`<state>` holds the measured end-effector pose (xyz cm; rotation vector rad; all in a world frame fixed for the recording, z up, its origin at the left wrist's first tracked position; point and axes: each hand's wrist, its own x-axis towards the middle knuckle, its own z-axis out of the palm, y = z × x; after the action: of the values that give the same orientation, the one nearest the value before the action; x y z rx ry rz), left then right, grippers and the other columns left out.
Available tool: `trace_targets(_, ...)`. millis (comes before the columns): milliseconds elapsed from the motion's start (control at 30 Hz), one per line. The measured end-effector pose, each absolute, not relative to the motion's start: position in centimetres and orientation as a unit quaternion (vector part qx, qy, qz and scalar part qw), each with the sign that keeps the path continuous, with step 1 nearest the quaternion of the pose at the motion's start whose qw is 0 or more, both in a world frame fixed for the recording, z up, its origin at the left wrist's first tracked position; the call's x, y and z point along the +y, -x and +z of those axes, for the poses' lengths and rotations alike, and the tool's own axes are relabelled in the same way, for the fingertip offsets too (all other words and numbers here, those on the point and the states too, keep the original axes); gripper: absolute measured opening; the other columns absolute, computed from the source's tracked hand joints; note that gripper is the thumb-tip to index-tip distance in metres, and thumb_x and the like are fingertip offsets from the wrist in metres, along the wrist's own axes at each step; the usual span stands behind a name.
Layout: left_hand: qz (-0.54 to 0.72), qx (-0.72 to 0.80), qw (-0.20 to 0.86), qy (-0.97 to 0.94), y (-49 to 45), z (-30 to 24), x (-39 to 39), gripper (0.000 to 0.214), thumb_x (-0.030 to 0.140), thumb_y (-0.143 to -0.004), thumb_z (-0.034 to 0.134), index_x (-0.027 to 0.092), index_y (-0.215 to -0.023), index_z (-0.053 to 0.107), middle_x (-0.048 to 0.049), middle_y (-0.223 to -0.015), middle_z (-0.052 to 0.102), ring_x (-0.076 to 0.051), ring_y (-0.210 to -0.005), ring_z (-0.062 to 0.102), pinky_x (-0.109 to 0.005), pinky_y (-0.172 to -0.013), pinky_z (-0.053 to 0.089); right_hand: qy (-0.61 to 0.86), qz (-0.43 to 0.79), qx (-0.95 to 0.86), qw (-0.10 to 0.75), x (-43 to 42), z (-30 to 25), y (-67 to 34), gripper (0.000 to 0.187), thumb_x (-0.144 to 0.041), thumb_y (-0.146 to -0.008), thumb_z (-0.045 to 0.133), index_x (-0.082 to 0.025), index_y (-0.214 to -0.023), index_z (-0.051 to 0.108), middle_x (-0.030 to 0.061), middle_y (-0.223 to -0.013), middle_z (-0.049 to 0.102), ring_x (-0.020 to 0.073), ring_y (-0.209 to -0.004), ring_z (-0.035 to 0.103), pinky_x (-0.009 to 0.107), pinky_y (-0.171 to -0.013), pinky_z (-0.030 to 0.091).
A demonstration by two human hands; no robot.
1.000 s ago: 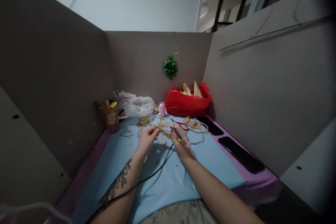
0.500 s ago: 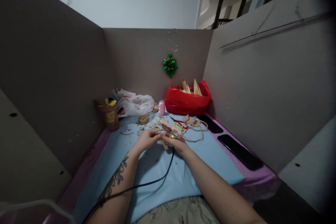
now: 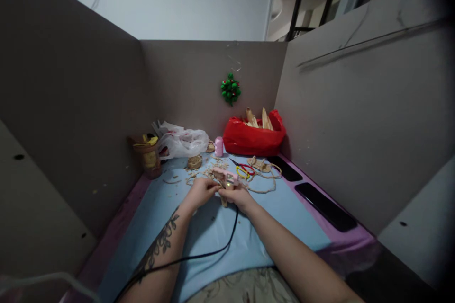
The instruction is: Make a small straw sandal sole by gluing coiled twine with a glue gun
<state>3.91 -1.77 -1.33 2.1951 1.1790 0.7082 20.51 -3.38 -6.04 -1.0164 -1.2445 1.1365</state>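
My right hand (image 3: 239, 196) is closed round a pink glue gun (image 3: 230, 178) with a small lit lamp; a black cord (image 3: 227, 241) runs from it over my left forearm. Close against it, my left hand (image 3: 202, 192) pinches a tan, straw-like strip (image 3: 223, 201), whose lower end hangs under the fingers. Where the strip meets the glue gun is hidden by my fingers. Just beyond lie tan scraps (image 3: 209, 168), a round coiled straw piece (image 3: 194, 162) and scissors (image 3: 243, 169) with red and yellow handles.
A light blue cloth (image 3: 209, 255) covers the table. Behind stand a white plastic bag (image 3: 185, 141), a pink bottle (image 3: 219, 147) and a red bag (image 3: 249, 142) of dry husks. Twisted cord (image 3: 265, 192) and two black phones (image 3: 325, 206) lie right; grey partitions enclose three sides.
The glue gun has shifted slightly left in my right hand's grip. Both hands have come closer together, and the strip hangs more upright below the fingers.
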Motion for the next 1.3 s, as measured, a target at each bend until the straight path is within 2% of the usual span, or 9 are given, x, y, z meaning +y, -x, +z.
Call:
trace_targets(133, 0.279, 0.444, 0.305, -0.795, -3.6, -1.2, -1.7, 0.026, 0.031, -0.079, 0.052, 0.014, -0.080, 0.072, -0.0011, -0.061, 0.064, -0.014, -0.058, 0.055, -0.023, -0.057, 0.038, 0.426, 0.477, -0.495, 0.588, -3.0, -6.2, -20.8, 0.021, -0.028, -0.058, 0.078, -0.016, -0.071, 0.066, -0.0040, -0.053, 0.055, 0.0105, -0.048, 0.045, 0.024, -0.048, 0.039)
trace_targets(233, 0.354, 0.476, 0.234, -0.770, -3.3, -1.1, -1.4, 0.028, 0.038, -0.080, 0.054, 0.015, -0.073, 0.067, -0.0017, -0.063, 0.063, -0.015, -0.060, 0.056, -0.025, -0.059, 0.041, 0.407, 0.488, -0.468, 0.614, -3.0, -5.9, -20.9, 0.027, -0.025, -0.057, 0.079, -0.017, -0.080, 0.068, -0.0025, -0.060, 0.061, 0.0127, -0.053, 0.051, 0.026, -0.053, 0.044)
trace_targets(333, 0.441, 0.501, 0.157, -0.728, -3.1, -1.3, -0.9, 0.023, 0.035, -0.079, 0.057, 0.015, -0.086, 0.065, -0.0068, -0.085, 0.068, -0.020, -0.080, 0.061, -0.030, -0.071, 0.046, 0.369, 0.535, -0.444, 0.617, -3.3, -5.6, -20.8, 0.038, -0.022, -0.056, 0.080, -0.019, -0.092, 0.070, 0.0003, -0.073, 0.069, 0.0160, -0.064, 0.061, 0.028, -0.063, 0.050)
trace_targets(400, 0.457, 0.479, 0.164, -0.732, -3.0, -1.4, -0.7, 0.029, 0.030, -0.078, 0.058, 0.015, -0.102, 0.064, -0.0108, -0.106, 0.068, -0.023, -0.099, 0.061, -0.035, -0.084, 0.047, 0.345, 0.570, -0.432, 0.608, -3.4, -5.4, -20.8, 0.043, -0.020, -0.055, 0.080, -0.021, -0.096, 0.070, 0.0015, -0.082, 0.072, 0.0172, -0.072, 0.064, 0.029, -0.069, 0.051)
trace_targets(467, 0.447, 0.437, 0.200, -0.755, -3.2, -1.5, -0.8, 0.036, 0.027, -0.079, 0.057, 0.017, -0.114, 0.061, -0.0111, -0.117, 0.066, -0.024, -0.108, 0.060, -0.037, -0.093, 0.045, 0.348, 0.589, -0.424, 0.594, -3.5, -5.4, -20.8, 0.039, -0.020, -0.053, 0.081, -0.020, -0.090, 0.071, 0.0019, -0.081, 0.072, 0.0171, -0.071, 0.065, 0.028, -0.068, 0.052)
trace_targets(600, 0.418, 0.394, 0.247, -0.780, -3.7, -1.3, -1.4, 0.029, 0.030, -0.085, 0.054, 0.017, -0.109, 0.064, -0.0088, -0.106, 0.070, -0.021, -0.098, 0.063, -0.033, -0.084, 0.050, 0.363, 0.588, -0.409, 0.595, -3.5, -5.4, -20.9, 0.032, -0.021, -0.049, 0.082, -0.019, -0.079, 0.071, 0.0023, -0.077, 0.072, 0.0167, -0.067, 0.064, 0.026, -0.063, 0.051)
trace_targets(800, 0.435, 0.370, 0.209, -0.794, -3.5, -0.8, -1.7, 0.022, 0.027, -0.086, 0.056, 0.016, -0.099, 0.071, -0.0079, -0.092, 0.072, -0.017, -0.081, 0.063, -0.028, -0.076, 0.048, 0.359, 0.582, -0.356, 0.637, -3.4, -4.9, -21.0, 0.031, -0.021, -0.046, 0.081, -0.018, -0.075, 0.070, 0.0017, -0.070, 0.070, 0.0174, -0.064, 0.063, 0.027, -0.061, 0.051)
trace_targets(1000, 0.395, 0.350, 0.171, -0.832, -3.9, -1.0, -1.8, 0.026, 0.022, -0.087, 0.055, 0.017, -0.104, 0.073, -0.0039, -0.069, 0.061, -0.014, -0.065, 0.054, -0.024, -0.065, 0.042, 0.317, 0.584, -0.320, 0.675, -3.2, -4.0, -21.3, 0.026, -0.019, -0.045, 0.079, -0.018, -0.067, 0.067, 0.0001, -0.067, 0.069, 0.0183, -0.068, 0.064, 0.028, -0.064, 0.050)
trace_targets(1300, 0.359, 0.373, 0.196, -0.833, -5.1, -1.3, -2.8, 0.031, 0.020, -0.086, 0.053, 0.018, -0.112, 0.070, -0.0035, -0.072, 0.059, -0.014, -0.068, 0.053, -0.024, -0.066, 0.041, 0.337, 0.557, -0.318, 0.690, -2.0, -5.4, -21.9, 0.022, -0.023, -0.047, 0.080, -0.018, -0.056, 0.060, -0.0030, -0.053, 0.061, 0.0123, -0.051, 0.055, 0.026, -0.054, 0.045)
